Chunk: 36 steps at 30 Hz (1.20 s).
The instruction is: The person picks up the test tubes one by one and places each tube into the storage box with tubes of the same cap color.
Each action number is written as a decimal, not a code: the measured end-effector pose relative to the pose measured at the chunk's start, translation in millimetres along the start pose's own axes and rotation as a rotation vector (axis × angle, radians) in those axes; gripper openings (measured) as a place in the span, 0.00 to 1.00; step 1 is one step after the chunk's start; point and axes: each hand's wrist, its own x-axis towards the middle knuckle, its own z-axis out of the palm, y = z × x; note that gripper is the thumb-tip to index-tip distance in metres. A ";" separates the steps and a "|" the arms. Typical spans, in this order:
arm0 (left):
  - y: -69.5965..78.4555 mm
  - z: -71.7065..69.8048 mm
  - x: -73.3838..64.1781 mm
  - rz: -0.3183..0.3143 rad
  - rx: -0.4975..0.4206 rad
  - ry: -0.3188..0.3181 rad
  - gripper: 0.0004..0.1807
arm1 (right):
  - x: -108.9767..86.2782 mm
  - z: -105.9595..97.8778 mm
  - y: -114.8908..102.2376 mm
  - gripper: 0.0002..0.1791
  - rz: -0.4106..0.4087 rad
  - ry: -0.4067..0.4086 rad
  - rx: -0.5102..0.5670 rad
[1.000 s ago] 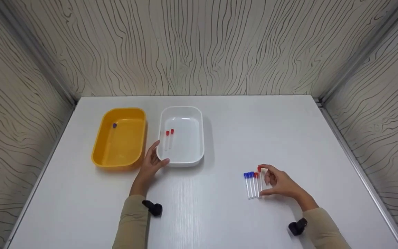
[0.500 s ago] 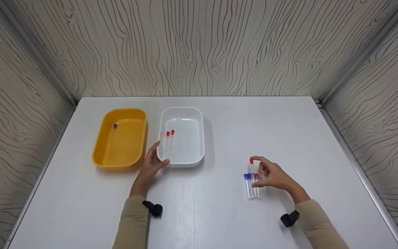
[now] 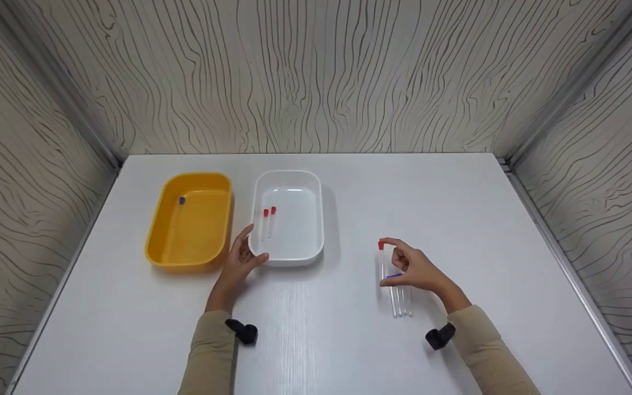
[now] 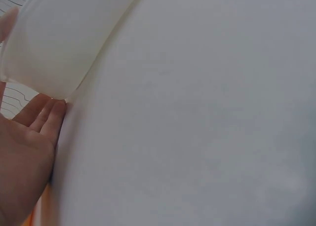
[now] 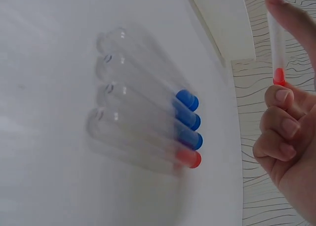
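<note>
Tube (image 3: 381, 263) with red cap, pinched end to end by thumb and forefinger of my right hand (image 3: 418, 271), off the table (image 3: 321, 340); near it lie three blue-capped tubes (image 5: 150, 89) and one red-capped tube (image 5: 143, 138); my left hand (image 3: 237, 266) holds the near left corner of the white tray (image 3: 299, 230), two red-capped tubes (image 3: 271, 224) inside.

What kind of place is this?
Likely a small booth set up for tabletop work: a white table, walled on three sides by wood-patterned panels, with capped tubes lying on it.
</note>
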 end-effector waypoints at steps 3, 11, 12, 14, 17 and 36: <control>-0.6 -0.3 0.1 -0.017 -0.001 0.002 0.44 | 9.9 6.2 9.0 0.47 0.013 -0.003 -0.013; -1.4 -1.0 1.6 -0.055 0.007 0.009 0.44 | 30.5 15.2 12.9 0.47 0.022 -0.009 0.022; -1.5 -1.0 1.8 -0.057 0.004 0.011 0.44 | 32.5 16.0 11.6 0.47 0.015 -0.010 0.028; -1.9 -1.1 2.0 -0.042 -0.007 0.007 0.44 | 36.4 18.1 9.6 0.47 0.002 -0.013 0.039; -2.4 -1.2 1.9 -0.031 -0.026 0.007 0.44 | 42.6 21.9 6.7 0.48 -0.027 -0.013 0.039; -0.7 -1.7 0.5 -0.019 -0.004 0.001 0.44 | 81.9 49.7 -16.6 0.46 -0.045 -0.031 0.049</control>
